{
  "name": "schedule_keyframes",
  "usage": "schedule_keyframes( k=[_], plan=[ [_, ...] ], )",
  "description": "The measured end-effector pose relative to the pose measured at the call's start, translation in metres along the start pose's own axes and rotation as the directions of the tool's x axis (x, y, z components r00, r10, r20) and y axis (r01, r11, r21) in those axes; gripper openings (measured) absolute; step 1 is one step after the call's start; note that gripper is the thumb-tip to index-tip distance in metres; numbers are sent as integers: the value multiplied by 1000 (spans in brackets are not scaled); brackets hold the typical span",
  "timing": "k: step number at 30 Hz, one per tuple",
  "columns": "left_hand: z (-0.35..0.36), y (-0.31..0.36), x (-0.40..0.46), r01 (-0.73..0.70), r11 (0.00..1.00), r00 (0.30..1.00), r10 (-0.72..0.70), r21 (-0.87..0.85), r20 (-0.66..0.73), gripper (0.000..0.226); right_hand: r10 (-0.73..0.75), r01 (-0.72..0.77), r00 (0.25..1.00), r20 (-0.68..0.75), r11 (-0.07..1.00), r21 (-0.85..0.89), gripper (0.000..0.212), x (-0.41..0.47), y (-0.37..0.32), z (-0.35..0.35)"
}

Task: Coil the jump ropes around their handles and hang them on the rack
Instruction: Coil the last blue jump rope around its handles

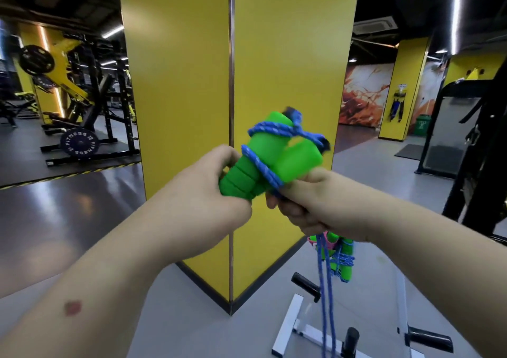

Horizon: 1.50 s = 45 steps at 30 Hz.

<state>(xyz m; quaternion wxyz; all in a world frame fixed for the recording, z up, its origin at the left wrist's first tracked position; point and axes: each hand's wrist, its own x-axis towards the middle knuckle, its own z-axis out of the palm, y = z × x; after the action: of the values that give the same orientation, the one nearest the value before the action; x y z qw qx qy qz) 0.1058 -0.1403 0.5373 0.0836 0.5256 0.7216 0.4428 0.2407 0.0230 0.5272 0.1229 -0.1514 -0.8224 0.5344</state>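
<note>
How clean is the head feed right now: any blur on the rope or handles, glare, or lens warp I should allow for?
Head view: the blue rope hanging below the right hand is motion-smeared, and the handle tips are soft; the green handles read clearly. Ceiling strip lights blow out and glare on the glossy floor. Wide-angle warp bends the frame's edges; the left hand is sharp.

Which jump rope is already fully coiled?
The lower one, hanging below the right hand with blue cord wound tight around its green handles. The one held in both hands still has loose cord trailing down.
</note>
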Motion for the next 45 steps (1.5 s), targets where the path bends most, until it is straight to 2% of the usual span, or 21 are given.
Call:
schedule_keyframes(
  k=[2,4,6,9,11,13,16,18,20,21,22,23,24,26,29,32,35,38,40,42,45],
  plan=[
    [0,-8,9,38,999,991,-41,-27,-131,24,-6,-9,998,-68,975,-224,36,-6,-3,9],
    [0,-14,15,67,991,967,-36,114,-251,18,-54,-22,992,-117,823,-568,34,-16,-14,17],
    [2,-14,15,85,935,962,13,344,-273,17,-160,33,982,-98,663,-748,31,-27,-28,21],
    [11,-13,12,45,814,973,94,579,-209,19,-300,91,951,-70,490,-867,22,-35,-51,16],
    [14,-10,8,-17,764,981,138,645,-138,24,-373,119,922,-106,532,-839,16,-35,-61,5],
    [11,-8,5,-99,750,979,192,654,-73,31,-393,149,901,-186,680,-717,18,-28,-61,-8],
    [0,1,-2,-191,787,976,215,587,30,41,-259,143,937,-233,896,-420,23,-17,-47,-25],
    [-7,10,-9,-175,915,984,158,364,77,45,-130,98,978,-163,977,-191,24,-12,-38,-27],
    [-12,12,-10,-159,983,986,153,94,70,44,-27,37,984,-176,998,54,57,-9,-25,-28],
    [-13,11,-7,-160,987,987,160,8,31,42,27,-2,987,-161,988,156,63,-8,-18,-24],
    [-13,8,-4,-153,987,988,153,-53,-22,41,35,-19,994,-108,988,151,48,-7,-12,-18],
    [-13,5,0,-141,985,988,134,-96,-77,40,17,-13,998,-55,998,62,34,-8,-9,-10],
    [-12,1,5,-125,985,986,110,-117,-128,38,17,-18,1000,-24,1000,-20,30,-9,-6,-4],
    [-8,-6,13,-97,992,974,77,-81,-215,31,23,-38,997,-70,978,-207,37,-11,-2,4],
    [-1,-17,18,-24,977,952,87,213,-294,29,-123,37,986,-113,820,-571,35,-25,-15,14],
    [5,-23,18,13,892,953,125,451,-276,35,-298,127,946,-128,703,-700,30,-39,-36,14],
    [10,-22,14,-56,853,977,155,520,-150,44,-412,151,889,-199,673,-724,20,-39,-53,2],
    [10,-14,9,-160,859,976,211,487,-51,50,-463,151,842,-277,696,-702,21,-26,-54,-14],
    [6,-7,4,-177,914,979,201,365,-30,51,-415,150,858,-303,767,-624,28,-15,-49,-23],
    [-1,-1,-2,-182,960,982,189,212,-13,50,-302,131,906,-296,865,-484,32,-7,-40,-30],
    [-13,6,-7,-170,982,985,168,-79,-29,43,-186,113,965,-184,931,-346,9,-1,-23,-33]
  ],
)
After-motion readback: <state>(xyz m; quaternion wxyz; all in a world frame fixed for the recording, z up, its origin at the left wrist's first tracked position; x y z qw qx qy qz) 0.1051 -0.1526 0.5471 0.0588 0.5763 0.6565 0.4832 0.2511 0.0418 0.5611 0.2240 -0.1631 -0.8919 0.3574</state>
